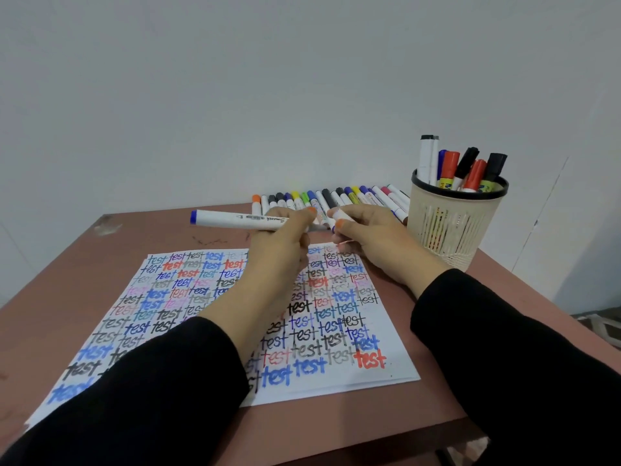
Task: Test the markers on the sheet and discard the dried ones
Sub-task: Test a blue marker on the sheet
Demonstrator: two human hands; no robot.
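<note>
Black sleeves point(151, 398) come in from the near edge, over the sheet point(336, 381) full of the word "test". The left hand point(282, 240) grips a white marker point(235, 218). Its long axis lies almost level, with the blue end pointing left and the other end toward the right hand point(373, 237), which pinches a small white piece point(341, 215) (the cap, I think) just beside it. On the right a mesh cup point(450, 223) holds several markers upright, and a row of markers point(336, 196) lies behind the hands.
</note>
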